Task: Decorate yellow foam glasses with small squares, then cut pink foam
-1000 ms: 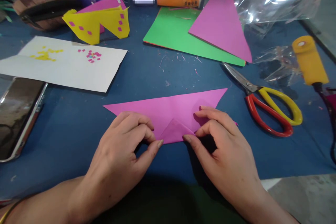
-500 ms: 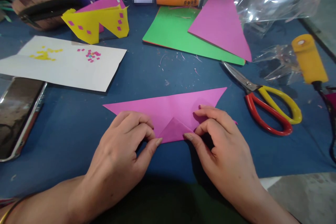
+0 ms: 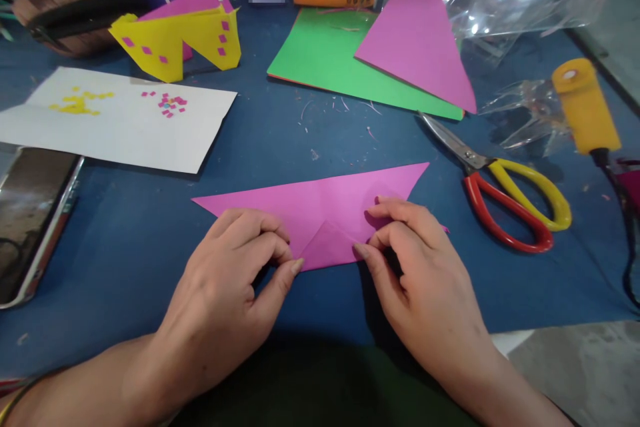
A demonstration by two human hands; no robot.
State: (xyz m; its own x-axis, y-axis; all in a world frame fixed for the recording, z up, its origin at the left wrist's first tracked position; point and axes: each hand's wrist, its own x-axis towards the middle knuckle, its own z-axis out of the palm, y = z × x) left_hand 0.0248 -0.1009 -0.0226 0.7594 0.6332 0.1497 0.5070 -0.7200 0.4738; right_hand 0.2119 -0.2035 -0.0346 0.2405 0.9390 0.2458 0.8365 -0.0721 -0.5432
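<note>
A folded sheet of pink paper [image 3: 320, 203] lies on the blue table [image 3: 150, 320] in front of me, its long edge away from me and a pointed end at each side. A small triangular flap [image 3: 327, 247] is folded up from its near edge. My left hand [image 3: 235, 280] pinches the left end of that near fold between thumb and fingers. On the other end of the fold, my right hand [image 3: 420, 273] grips the paper the same way, thumb at the crease. Beyond my right hand rest scissors [image 3: 480, 167] with one red and one yellow handle, blades spread slightly.
White paper [image 3: 145, 140] bears tiny yellow and pink squares. Behind it stands a yellow paper piece [image 3: 160, 47] with pink squares. Green sheets [image 3: 310, 53] lie under another pink sheet [image 3: 420, 47]. A phone [image 3: 35, 213] is at left; a yellow corded tool [image 3: 587, 107] at right.
The whole scene sits slightly further left and up in view. My thumbs have shifted a little along the fold, and the flap lies flatter.
</note>
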